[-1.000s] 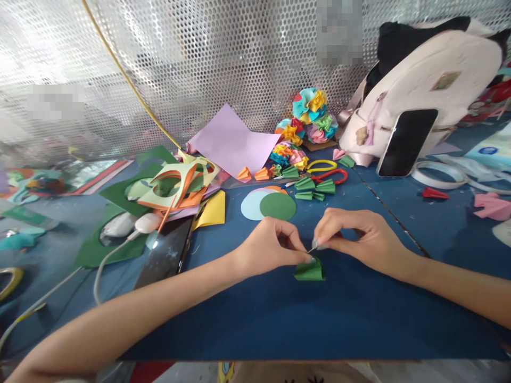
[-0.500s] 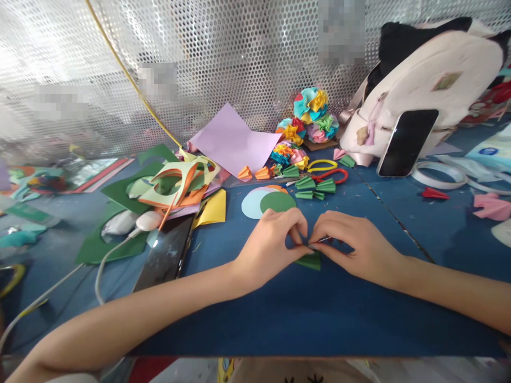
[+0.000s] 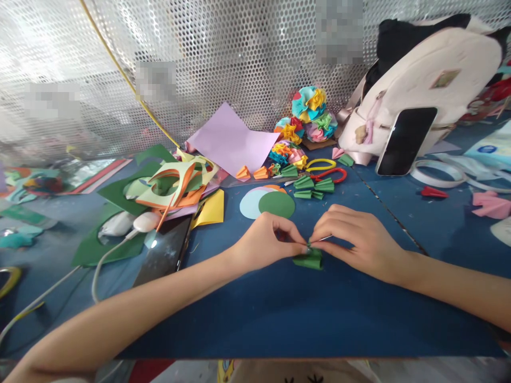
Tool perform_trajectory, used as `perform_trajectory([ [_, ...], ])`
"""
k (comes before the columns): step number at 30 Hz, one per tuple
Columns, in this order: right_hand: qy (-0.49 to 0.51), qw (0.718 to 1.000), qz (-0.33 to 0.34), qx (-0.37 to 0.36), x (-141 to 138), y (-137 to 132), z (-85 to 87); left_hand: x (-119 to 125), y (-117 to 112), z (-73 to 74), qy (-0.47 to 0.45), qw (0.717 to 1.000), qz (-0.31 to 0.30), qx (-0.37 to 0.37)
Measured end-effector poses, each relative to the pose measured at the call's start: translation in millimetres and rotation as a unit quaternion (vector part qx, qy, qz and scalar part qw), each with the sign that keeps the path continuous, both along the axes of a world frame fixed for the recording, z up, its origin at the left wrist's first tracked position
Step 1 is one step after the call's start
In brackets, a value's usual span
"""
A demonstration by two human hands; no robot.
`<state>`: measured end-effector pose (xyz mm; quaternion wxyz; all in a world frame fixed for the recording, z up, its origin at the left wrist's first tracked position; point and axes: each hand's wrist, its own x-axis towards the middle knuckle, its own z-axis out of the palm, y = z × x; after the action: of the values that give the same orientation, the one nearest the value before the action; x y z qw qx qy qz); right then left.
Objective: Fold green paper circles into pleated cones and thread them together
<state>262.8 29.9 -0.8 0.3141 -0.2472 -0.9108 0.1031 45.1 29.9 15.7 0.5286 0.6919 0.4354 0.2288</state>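
A small folded piece of green paper (image 3: 308, 260) lies on the blue mat (image 3: 255, 324), its top gathered between my two hands. My left hand (image 3: 271, 239) pinches its upper edge between thumb and fingertips. My right hand (image 3: 355, 239) meets it from the other side and holds a thin silver pin or wire (image 3: 326, 238), whose lower end is hidden among the fingertips. Behind my hands lie a green paper circle (image 3: 277, 205) and a pale blue one (image 3: 250, 205).
Folded green paper fans (image 3: 314, 186) and red-handled scissors (image 3: 329, 174) lie beyond the circles. Further back are paper flowers (image 3: 313, 114), a lilac sheet (image 3: 231, 141) and a pale backpack (image 3: 423, 80) with a smartphone (image 3: 405, 141) against it. A dark tablet or phone (image 3: 163, 250) lies left.
My hands have drawn closer around the green paper and lowered onto it. The paper sits slightly further from me than a second ago, and its top is now pinched together.
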Motion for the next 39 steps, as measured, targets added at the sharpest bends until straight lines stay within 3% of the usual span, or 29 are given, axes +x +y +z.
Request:
perform_trajectory([
  [5,0.012,1.0,0.004,-0.026,0,0,2.2,1,1,0.7,0.011,1.0,0.027,0.01],
  [10,-0.026,1.0,0.0,0.013,-5,-4,1.6,3,-2,-3.5,0.016,0.998,0.017,0.066],
  [15,-0.05,0.996,-0.005,0.069,-3,-3,1.2,0,-2,-1.4,0.059,0.987,-0.038,0.146],
  [20,-0.079,0.988,-0.015,0.132,1,0,0.7,-1,-1,1.2,0.061,0.985,-0.034,0.157],
  [25,-0.072,0.993,-0.009,0.09,-2,-3,3.8,0,-4,-2.6,0.053,0.984,-0.015,0.172],
  [31,-0.083,0.995,-0.048,0.011,-7,-9,1.3,1,-4,-8.7,0.049,0.984,0.01,0.173],
  [35,-0.107,0.985,-0.033,0.13,-6,-7,-2.3,0,-1,-8.2,0.055,0.986,-0.017,0.155],
  [39,-0.138,0.952,0.0,0.274,-1,-2,-0.7,-1,0,-4.7,0.052,0.987,-0.03,0.148],
])
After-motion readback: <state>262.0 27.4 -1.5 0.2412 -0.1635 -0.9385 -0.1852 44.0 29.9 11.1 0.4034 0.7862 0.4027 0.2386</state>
